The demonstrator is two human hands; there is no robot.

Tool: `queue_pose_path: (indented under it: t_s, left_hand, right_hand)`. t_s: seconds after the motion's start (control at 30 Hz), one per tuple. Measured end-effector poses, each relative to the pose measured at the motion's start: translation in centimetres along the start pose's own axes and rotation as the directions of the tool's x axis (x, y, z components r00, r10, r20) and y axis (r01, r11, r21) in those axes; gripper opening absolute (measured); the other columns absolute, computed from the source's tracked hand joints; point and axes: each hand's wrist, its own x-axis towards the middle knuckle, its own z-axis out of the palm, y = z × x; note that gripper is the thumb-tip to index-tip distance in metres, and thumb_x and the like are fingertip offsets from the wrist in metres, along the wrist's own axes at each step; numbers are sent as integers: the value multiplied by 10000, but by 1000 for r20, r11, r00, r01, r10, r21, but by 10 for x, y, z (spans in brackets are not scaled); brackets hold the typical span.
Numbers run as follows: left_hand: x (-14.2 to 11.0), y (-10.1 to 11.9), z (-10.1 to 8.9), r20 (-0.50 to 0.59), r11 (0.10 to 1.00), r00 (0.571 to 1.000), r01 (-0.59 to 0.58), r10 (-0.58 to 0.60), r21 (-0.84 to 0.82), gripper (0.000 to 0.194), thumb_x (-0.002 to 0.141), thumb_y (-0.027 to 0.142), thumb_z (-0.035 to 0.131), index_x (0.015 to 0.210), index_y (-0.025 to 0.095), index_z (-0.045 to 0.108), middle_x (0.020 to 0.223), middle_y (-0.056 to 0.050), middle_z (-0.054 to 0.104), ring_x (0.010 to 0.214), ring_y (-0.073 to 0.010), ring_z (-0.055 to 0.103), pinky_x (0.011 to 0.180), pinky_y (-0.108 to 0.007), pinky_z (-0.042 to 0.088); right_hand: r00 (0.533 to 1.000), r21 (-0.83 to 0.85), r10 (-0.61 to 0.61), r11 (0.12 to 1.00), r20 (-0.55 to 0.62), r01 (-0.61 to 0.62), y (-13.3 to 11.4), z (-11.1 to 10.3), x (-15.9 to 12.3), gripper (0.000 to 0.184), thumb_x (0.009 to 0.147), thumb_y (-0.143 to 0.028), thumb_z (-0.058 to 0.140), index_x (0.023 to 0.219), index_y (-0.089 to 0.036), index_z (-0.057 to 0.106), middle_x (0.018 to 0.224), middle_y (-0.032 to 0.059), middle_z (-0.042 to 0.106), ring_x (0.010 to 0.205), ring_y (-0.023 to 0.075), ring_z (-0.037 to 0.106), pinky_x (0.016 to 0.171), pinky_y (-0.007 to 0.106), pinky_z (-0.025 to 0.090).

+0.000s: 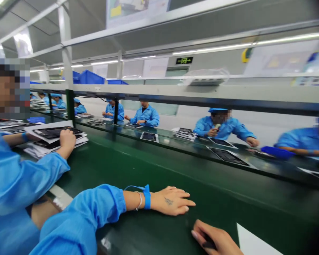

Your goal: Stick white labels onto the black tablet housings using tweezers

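Note:
My left hand (170, 201) lies palm down on the green work surface (149, 230), its fingers stretched and slightly apart, holding nothing. Around that wrist sit a blue strap (147, 197) with a thin cord and a pale bracelet (140, 200). At the bottom edge, my right hand (219, 241) is curled closed, partly cut off by the frame. A small black object (209, 245) shows between its fingers; most of it is hidden, so its kind is unclear. Just right of this hand, a white sheet (255, 242) rests on the surface.
A co-worker's hand (67, 141) touches a stack of sheets with black panels (55, 132) at left. Across the line, several workers in blue handle similar pieces, including a black panel on a white sheet (230, 156). A long shelf (159, 92) carries blue bins (91, 77).

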Motion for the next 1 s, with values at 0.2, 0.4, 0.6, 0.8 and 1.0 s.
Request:
queue_pose_path:
  t_s: [0.2, 0.4, 0.6, 0.8, 1.0]
  left_hand:
    - [-5, -2, -5, -4, 1000, 1000, 14, -14, -13, 438, 1051, 326, 347, 1463, 237, 467, 1556, -105, 412, 1451, -269, 360, 1193, -486, 285]
    - [-5, -10, -4, 26, 1000, 1000, 0, 0, -3, 457, 1062, 346, 302, 1485, 246, 441, 1582, -91, 369, 1478, -255, 308, 1215, -490, 250]
    - [-3, -19, 3, 3, 1000, 1000, -22, 22, 1, 472, 1071, 398, 260, 1492, 275, 433, 1585, -59, 370, 1475, -233, 314, 1220, -470, 252]
    - [-3, -16, 3, -20, 1000, 1000, -10, 9, -25, 454, 1065, 373, 299, 1481, 271, 449, 1578, -47, 384, 1461, -235, 339, 1217, -478, 257]
    - [-2, -14, 4, -13, 1000, 1000, -11, 11, -7, 455, 1063, 349, 304, 1485, 255, 448, 1578, -56, 382, 1468, -245, 326, 1214, -487, 268]
  right_hand:
    - [996, -7, -32, 999, -84, 32, -18, 1, -7, 253, 923, -313, 406, 692, -228, 346, 678, -3, 524, 651, 165, 458, 625, 272, 304]
    - [987, 51, -54, 997, -152, 62, -28, -4, -11, 201, 854, -155, 513, 691, -211, 410, 666, -29, 500, 622, 124, 414, 613, 234, 274]
    - [981, 87, -42, 994, -188, 59, -33, -5, -13, 243, 836, -134, 582, 672, -203, 417, 650, -43, 464, 603, 108, 386, 598, 221, 260]
    - [981, 93, -32, 994, -192, 51, -35, -7, -14, 230, 841, -136, 599, 668, -198, 461, 652, -38, 490, 598, 109, 411, 593, 219, 280]
    - [979, 107, -29, 993, -201, 51, -31, -5, -15, 204, 843, -157, 593, 679, -200, 481, 656, -31, 497, 605, 114, 426, 587, 219, 290]
